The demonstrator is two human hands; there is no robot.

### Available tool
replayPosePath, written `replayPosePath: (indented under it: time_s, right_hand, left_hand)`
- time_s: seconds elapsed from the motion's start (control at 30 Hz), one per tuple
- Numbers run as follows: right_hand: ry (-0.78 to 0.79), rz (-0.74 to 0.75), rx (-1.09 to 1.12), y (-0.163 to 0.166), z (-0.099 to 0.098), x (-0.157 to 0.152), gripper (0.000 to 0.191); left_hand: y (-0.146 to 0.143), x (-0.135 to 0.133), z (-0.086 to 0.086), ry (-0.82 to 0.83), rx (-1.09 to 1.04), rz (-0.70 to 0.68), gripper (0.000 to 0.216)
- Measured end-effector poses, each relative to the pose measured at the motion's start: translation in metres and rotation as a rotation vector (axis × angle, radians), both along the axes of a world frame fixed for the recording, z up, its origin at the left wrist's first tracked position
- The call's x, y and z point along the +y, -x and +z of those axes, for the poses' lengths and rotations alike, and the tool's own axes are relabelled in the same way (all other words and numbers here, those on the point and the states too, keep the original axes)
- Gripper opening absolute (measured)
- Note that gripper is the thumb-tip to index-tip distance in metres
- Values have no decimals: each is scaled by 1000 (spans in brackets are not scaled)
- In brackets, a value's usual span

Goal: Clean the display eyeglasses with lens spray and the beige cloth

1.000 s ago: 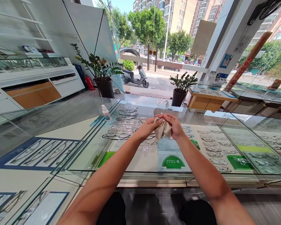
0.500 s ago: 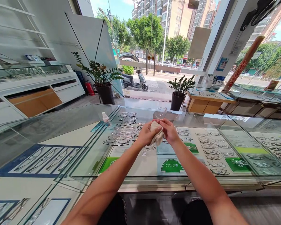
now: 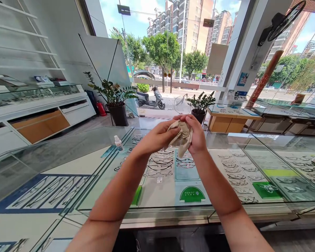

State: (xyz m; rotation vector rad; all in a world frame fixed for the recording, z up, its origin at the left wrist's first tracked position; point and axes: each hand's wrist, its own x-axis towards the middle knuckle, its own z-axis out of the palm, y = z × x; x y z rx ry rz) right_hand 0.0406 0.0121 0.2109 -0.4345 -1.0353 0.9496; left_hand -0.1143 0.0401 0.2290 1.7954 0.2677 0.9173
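Above the glass display case, my left hand [image 3: 161, 134] is closed on a beige cloth [image 3: 180, 138], its thumb pressed over the folds. My right hand [image 3: 197, 134] closes round the other side of the cloth, its fingers meeting the left ones at the top. Beyond the fingertips a thin-rimmed pair of glasses [image 3: 181, 102] sticks up, one round rim showing. The rest of the glasses is hidden by the hands and cloth. Which fingers bear on the frame is hard to make out.
Under the glass top [image 3: 157, 199] lie rows of eyeglasses [image 3: 160, 161] and a green sign [image 3: 192, 194]. A white spray bottle [image 3: 118, 143] stands on the left. Potted plants [image 3: 118, 113] and a wooden cabinet [image 3: 223, 120] stand beyond the case.
Both hands have risen and come nearer with the cloth and glasses. My right hand now wraps more of the cloth. The view has tilted up slightly.
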Motion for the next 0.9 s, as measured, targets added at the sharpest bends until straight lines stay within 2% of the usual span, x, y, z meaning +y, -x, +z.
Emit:
replayPosePath:
  time_s: [0.03,0.1,0.23,0.33,0.43,0.6,0.7,0.8,0.9]
  right_hand:
    - [-16,-10,15,1,7,-5,15]
    - [-24,-14,37,2,14,-12,14]
    - [16,5,61,1,9,-17,14]
    - [37,17,80,3,2,-15,14]
    - [33,23,87,8,-1,-12,14]
    - [71,39,72,8,0,-9,12]
    - [72,48,83,2,1,-7,12]
    - [89,67,98,-4,0,-2,13]
    - [127,69,89,-7,-2,3,13]
  left_hand:
    - [-1,-5,6,-7,-7,-9,42]
    - [-7,-12,8,-21,-47,21,41]
    - [-28,-17,-12,-39,-136,187,44]
    - [-39,-17,-25,-38,-176,315,39]
    - [-44,-14,-31,-60,-236,407,34]
    - [-49,-8,-33,-68,-314,449,43]
    - [-44,-4,-26,-86,-244,387,51]
    - [-29,2,-15,-9,-117,191,55]
    - [-13,8,-7,107,5,-17,48]
